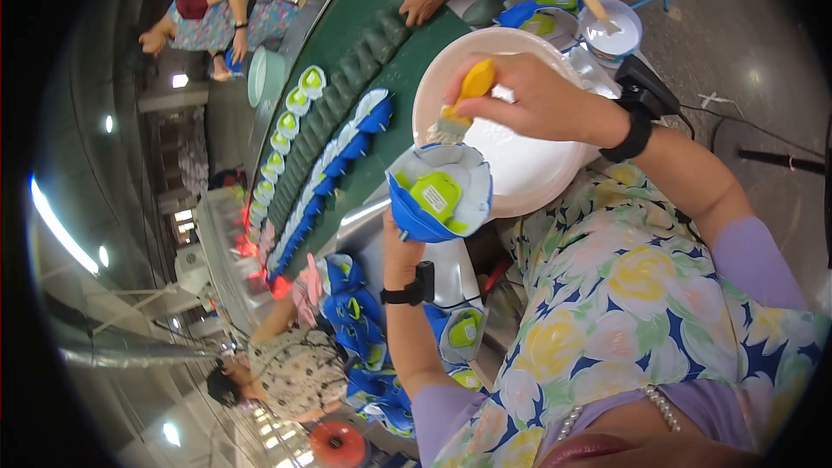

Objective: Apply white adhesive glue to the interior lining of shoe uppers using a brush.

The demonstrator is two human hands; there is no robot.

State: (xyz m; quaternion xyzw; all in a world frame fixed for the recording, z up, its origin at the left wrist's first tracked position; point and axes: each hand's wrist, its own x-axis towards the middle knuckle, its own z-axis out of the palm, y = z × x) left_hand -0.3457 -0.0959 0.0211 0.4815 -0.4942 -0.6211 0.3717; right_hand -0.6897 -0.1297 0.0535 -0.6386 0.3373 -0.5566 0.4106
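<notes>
My right hand grips a brush by its yellow handle, fingers closed round it. The pale, coated bristles are at the upper rim of a blue fabric shoe upper. Inside, the upper has a white lining and a lime-green patch with a white label. From below, my left hand holds the upper, its fingers mostly hidden behind it. Just behind the upper and under my right hand stands a large pale pink basin with white liquid in it.
A green conveyor belt carries rows of blue uppers, dark shoe-shaped pieces and lime-and-white uppers. Blue uppers pile beside my left arm. A white bucket with a brush stands at far right. Co-workers' hands reach the belt.
</notes>
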